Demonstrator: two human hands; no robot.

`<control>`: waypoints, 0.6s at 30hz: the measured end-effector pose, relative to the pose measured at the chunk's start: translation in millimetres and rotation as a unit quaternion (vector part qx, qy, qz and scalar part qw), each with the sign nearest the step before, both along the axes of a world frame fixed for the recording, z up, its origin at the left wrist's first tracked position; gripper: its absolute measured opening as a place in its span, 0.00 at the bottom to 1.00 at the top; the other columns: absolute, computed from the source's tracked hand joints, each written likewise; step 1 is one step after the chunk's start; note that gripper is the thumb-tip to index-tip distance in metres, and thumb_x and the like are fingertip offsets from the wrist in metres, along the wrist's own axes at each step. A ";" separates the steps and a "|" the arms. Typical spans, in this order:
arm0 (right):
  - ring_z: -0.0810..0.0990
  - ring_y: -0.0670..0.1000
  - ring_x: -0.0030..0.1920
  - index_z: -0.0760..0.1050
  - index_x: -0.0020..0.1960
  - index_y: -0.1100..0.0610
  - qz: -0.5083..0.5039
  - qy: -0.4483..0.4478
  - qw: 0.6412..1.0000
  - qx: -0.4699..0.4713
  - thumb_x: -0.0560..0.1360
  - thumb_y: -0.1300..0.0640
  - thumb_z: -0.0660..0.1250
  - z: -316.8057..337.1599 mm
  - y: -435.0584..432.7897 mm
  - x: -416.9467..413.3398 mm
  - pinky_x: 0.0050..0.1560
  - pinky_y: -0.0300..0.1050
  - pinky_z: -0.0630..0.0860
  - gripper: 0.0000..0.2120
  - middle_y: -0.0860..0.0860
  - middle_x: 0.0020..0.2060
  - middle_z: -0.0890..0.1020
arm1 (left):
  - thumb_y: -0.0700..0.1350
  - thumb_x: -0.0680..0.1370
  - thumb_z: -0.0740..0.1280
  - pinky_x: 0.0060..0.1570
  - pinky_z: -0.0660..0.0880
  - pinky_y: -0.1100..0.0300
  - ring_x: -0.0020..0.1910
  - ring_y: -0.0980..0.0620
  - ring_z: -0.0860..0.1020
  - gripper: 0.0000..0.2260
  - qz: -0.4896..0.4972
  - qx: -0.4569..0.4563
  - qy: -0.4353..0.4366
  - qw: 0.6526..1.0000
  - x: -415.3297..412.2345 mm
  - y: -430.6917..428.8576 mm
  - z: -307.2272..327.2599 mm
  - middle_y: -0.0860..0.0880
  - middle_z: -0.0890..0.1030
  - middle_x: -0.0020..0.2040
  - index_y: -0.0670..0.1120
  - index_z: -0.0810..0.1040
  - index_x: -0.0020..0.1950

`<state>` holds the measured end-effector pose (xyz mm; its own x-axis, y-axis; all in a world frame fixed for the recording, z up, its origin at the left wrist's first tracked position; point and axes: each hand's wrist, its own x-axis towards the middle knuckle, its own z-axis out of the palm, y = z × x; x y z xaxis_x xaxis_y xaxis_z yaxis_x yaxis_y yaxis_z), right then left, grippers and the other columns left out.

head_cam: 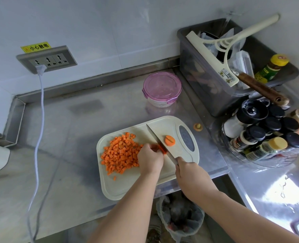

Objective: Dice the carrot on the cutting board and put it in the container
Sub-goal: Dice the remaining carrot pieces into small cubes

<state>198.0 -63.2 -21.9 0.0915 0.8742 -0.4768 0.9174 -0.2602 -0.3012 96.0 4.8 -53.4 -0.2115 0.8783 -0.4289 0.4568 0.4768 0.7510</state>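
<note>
Two bare forearms reach up from the bottom edge toward a pale cutting board (127, 188) that sits on a steel counter (66, 137). Curled fingers of the left hand (149, 159) press down on a short carrot piece (163, 149), most of it hidden beneath them. Just to its right, the right hand (189, 171) grips the handle of a knife (160, 132), whose edge rests against the carrot piece. One round carrot slice (169, 140) lies on the flat of the blade. A heap of carrot dice (121, 152) covers the left half of the board. The container (161, 89), round with a pink clip-on lid closed on it, stands farther back on the counter, apart from the board. On the wall, a yellow sticker (36, 47) reads 小心触电 above a three-way socket (47, 60), with a white cord (40, 106) plugged in. At right, a grey bin (206, 85) holds a cream squeegee (215, 55). Beside it stand a yellow-capped bottle (271, 67) with an unreadable green label and a cluster of spice jars (264, 130).
</note>
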 end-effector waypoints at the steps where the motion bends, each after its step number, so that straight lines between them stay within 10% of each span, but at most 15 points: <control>1: 0.81 0.53 0.41 0.64 0.66 0.53 -0.001 -0.005 1.000 -0.001 0.82 0.60 0.53 -1.7 -1.1 -1.0 0.40 0.47 0.78 0.13 0.51 0.41 0.78 | 0.42 0.73 0.70 0.45 0.75 0.57 0.46 0.47 0.81 0.06 0.000 0.000 -0.001 1.000 0.1 0.0 0.1 0.46 0.84 0.44 0.44 0.79 0.49; 10: 0.73 0.49 0.33 0.60 0.70 0.56 0.037 -0.034 0.998 -0.027 0.80 0.63 0.58 0.3 -0.2 -3.9 0.29 0.41 0.68 0.20 0.49 0.36 0.71 | 0.42 0.73 0.71 0.50 0.77 0.53 0.47 0.46 0.81 0.07 -0.003 -0.001 -0.002 1.000 0.0 0.3 2.4 0.45 0.83 0.46 0.43 0.79 0.50; 18: 0.71 0.53 0.42 0.66 0.62 0.58 0.007 -0.005 0.999 -0.039 0.82 0.58 0.49 12.2 5.4 -3.9 0.43 0.47 0.71 0.12 0.56 0.49 0.77 | 0.39 0.74 0.69 0.48 0.77 0.55 0.48 0.46 0.81 0.06 -0.010 -0.009 0.011 1.000 0.2 2.1 -0.6 0.45 0.83 0.46 0.43 0.80 0.51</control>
<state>194.2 -57.8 -9.6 0.0835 0.8360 -0.5424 0.9240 -0.2688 -0.2721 96.2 7.0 -54.0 -0.2031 0.8746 -0.4402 0.4830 0.4805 0.7320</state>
